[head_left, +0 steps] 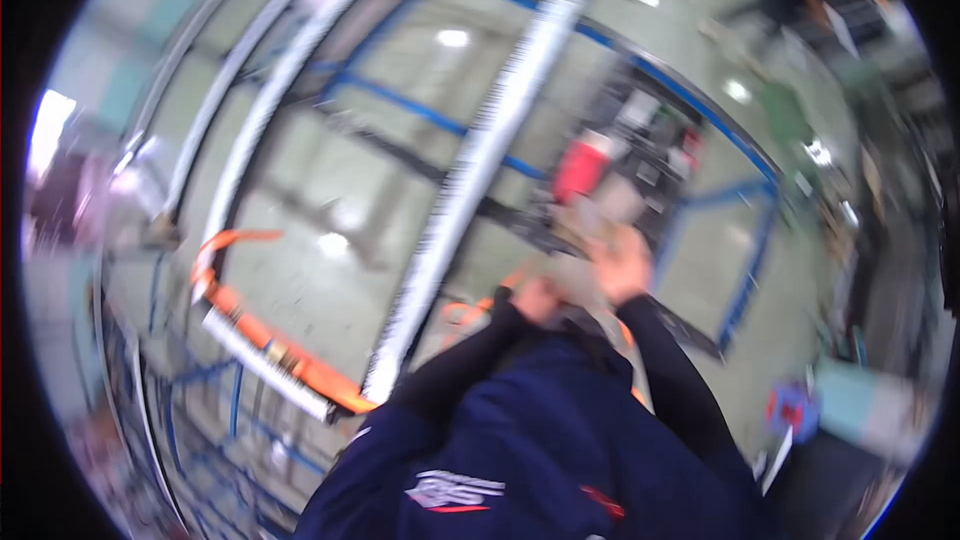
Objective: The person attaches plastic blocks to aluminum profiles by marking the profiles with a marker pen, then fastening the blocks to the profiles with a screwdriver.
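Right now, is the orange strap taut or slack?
Slack at its far end: the orange strap curls up in a loose loop there. Near the left hand, too blurred to tell.

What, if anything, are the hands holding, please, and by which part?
Blur leaves it unclear: the left hand lies against the orange webbing strap, perhaps gripping it; the right hand shows nothing definite.

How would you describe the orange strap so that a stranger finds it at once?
Find the long white rail crossing the picture. Left of its lower end runs the orange strap, curling upward. Its neighbours are blue or white, never orange.
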